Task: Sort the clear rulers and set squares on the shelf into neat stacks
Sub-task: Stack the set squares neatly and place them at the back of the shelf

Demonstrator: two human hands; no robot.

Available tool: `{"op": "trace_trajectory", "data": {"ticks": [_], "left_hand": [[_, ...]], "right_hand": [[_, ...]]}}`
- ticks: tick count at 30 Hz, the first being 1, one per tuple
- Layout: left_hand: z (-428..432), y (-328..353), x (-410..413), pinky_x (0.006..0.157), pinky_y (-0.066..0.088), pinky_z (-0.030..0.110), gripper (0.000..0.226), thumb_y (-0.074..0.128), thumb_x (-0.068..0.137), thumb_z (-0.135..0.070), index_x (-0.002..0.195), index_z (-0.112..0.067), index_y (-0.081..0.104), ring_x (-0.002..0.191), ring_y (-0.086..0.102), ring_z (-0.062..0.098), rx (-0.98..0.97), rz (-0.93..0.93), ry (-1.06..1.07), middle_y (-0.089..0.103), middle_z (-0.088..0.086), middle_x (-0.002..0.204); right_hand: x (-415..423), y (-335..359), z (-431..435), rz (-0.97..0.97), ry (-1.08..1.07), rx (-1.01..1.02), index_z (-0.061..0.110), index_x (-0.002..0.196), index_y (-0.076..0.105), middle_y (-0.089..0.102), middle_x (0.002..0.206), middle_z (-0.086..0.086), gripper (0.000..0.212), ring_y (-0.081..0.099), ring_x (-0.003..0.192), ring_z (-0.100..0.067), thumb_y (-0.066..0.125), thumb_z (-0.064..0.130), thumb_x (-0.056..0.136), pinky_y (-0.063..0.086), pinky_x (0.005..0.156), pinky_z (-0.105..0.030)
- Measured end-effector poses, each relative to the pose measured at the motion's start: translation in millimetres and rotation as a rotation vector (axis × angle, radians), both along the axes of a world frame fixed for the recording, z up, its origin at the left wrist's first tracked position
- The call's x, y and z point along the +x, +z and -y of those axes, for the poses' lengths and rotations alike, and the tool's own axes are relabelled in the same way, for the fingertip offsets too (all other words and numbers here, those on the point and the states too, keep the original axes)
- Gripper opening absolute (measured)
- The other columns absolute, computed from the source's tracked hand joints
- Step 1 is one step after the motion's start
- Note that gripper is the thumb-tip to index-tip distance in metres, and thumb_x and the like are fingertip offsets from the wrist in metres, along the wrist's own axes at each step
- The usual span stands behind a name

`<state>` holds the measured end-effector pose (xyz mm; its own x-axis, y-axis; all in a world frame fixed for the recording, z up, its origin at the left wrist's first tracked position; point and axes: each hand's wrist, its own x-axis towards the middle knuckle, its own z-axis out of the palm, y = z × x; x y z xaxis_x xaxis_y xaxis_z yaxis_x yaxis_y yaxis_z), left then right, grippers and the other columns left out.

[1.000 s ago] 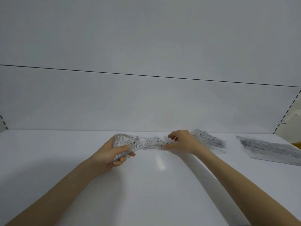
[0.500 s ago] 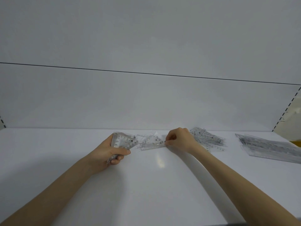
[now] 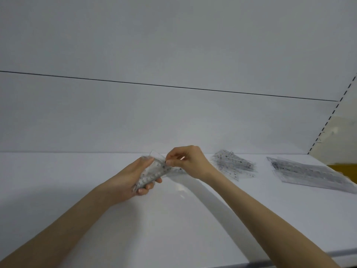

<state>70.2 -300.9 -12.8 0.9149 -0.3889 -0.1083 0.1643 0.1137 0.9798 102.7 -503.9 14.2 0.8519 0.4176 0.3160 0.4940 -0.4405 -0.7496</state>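
My left hand (image 3: pixel 133 177) grips a bundle of clear set squares (image 3: pixel 154 172). My right hand (image 3: pixel 188 160) pinches its far end.

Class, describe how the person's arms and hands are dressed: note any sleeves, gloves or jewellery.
The left forearm and right forearm are bare to the frame edge: no sleeves. The left hand and right hand wear no gloves, and no ring, watch or bracelet shows.
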Motion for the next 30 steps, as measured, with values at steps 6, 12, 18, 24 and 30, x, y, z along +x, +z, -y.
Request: {"op": "trace_trajectory", "data": {"ticks": [6,12,18,24,30], "left_hand": [[-1,1,0,0.038,0.034,0.020,0.095,0.094,0.042,-0.040,0.120,-0.009,0.051,0.053,0.048,0.016,0.004,0.020,-0.021,0.063,0.017,0.080],[-1,-6,5,0.037,0.030,0.019,0.081,0.089,0.053,-0.024,0.121,-0.006,0.051,0.051,0.044,0.014,0.019,0.014,0.007,0.059,0.014,0.076],[-10,-3,6,0.037,0.031,0.019,0.060,0.076,0.065,-0.010,0.118,-0.007,0.049,0.050,0.044,0.016,0.032,-0.021,0.073,0.061,0.014,0.075],[-28,-3,10,0.036,0.032,0.020,0.063,0.076,0.064,-0.007,0.120,-0.004,0.048,0.050,0.046,0.016,0.032,-0.036,0.130,0.062,0.017,0.078],[-35,-6,10,0.037,0.033,0.020,0.067,0.074,0.061,-0.003,0.122,-0.004,0.048,0.049,0.046,0.017,0.045,-0.051,0.165,0.062,0.018,0.078]], "right_hand": [[-1,-2,-5,0.054,-0.020,-0.073,0.013,0.081,0.076,0.068,0.071,0.007,0.001,0.060,0.070,-0.004,0.075,0.013,0.080,0.039,0.061,-0.009],[-5,-15,-9,0.257,-0.102,-0.150,0.020,0.082,0.078,0.070,0.079,0.007,0.008,0.061,0.073,-0.009,0.077,0.027,0.079,0.051,0.071,-0.035],[7,-14,17,0.307,-0.240,-0.250,0.019,0.109,0.073,0.073,0.099,0.002,0.022,0.064,0.090,-0.015,0.058,0.026,0.093,0.051,0.082,-0.038],[24,-21,43,-0.103,-0.312,-0.589,0.016,0.124,0.061,0.059,0.126,0.002,0.075,0.053,0.118,-0.016,0.068,0.068,0.071,0.045,0.098,-0.038],[32,-33,28,-0.054,-0.287,-0.516,0.025,0.058,0.054,0.045,0.060,0.007,0.037,0.043,0.060,-0.009,0.077,0.052,0.069,0.032,0.056,-0.029]]}}
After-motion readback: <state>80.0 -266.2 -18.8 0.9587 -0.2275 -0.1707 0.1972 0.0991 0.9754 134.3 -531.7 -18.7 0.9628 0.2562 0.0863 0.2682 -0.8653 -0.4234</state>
